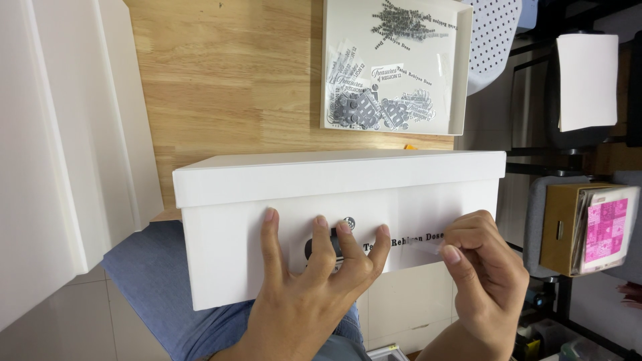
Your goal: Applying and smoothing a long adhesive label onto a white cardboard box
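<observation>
- At six o'clock, left hand (314, 281) presses spread, open fingers flat on a lidded white cardboard box (241, 267).
- Right hand (485, 264) pinches a clear sticker strip (421, 245) against the box's side.
- At twelve o'clock, a shallow white tray (461, 80) holds loose black-printed stickers (381, 110).

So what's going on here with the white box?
A person has a lidded white box resting on their lap against a wooden table. The left hand lies flat on the box's side, fingers spread over a black printed sticker. The right hand pinches a clear film strip at the sticker's end. Further back on the table sits an open white tray holding more stickers.
</observation>
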